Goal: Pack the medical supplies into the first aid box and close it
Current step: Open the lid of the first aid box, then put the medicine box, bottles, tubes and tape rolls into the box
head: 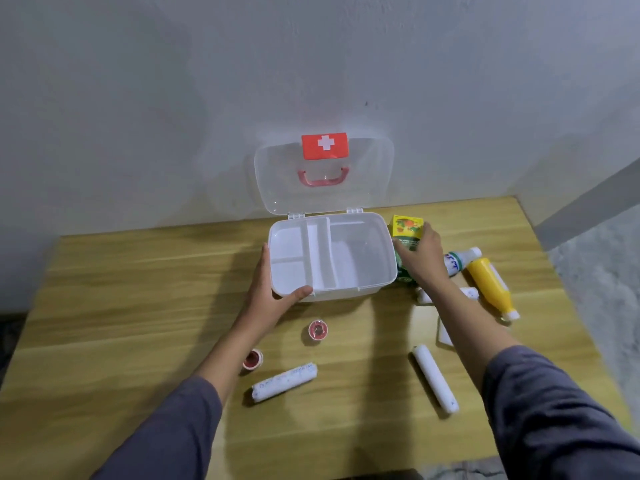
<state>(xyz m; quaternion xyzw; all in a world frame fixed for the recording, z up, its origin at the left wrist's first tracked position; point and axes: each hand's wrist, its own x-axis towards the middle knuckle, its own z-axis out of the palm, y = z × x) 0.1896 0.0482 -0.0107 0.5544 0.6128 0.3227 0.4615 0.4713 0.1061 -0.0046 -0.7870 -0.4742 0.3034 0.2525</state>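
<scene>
Left hand (pixel 273 289) cups first aid box (pixel 360 271) corner; right hand (pixel 420 252) fingers clamp yellow carton (pixel 408 227)

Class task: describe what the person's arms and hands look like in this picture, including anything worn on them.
Both arms wear long, loose sleeves of dark grey-blue cloth, pushed up to about mid-forearm. The left hand and right hand are bare: no gloves, and no rings, watch or bracelets that I can see.

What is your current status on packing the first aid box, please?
Left hand steadying white plastic first aid box, lid open, compartments empty. Right hand gripping yellow-green carton beside box. Rolls, bottles on wooden table, nothing blocking.
</scene>
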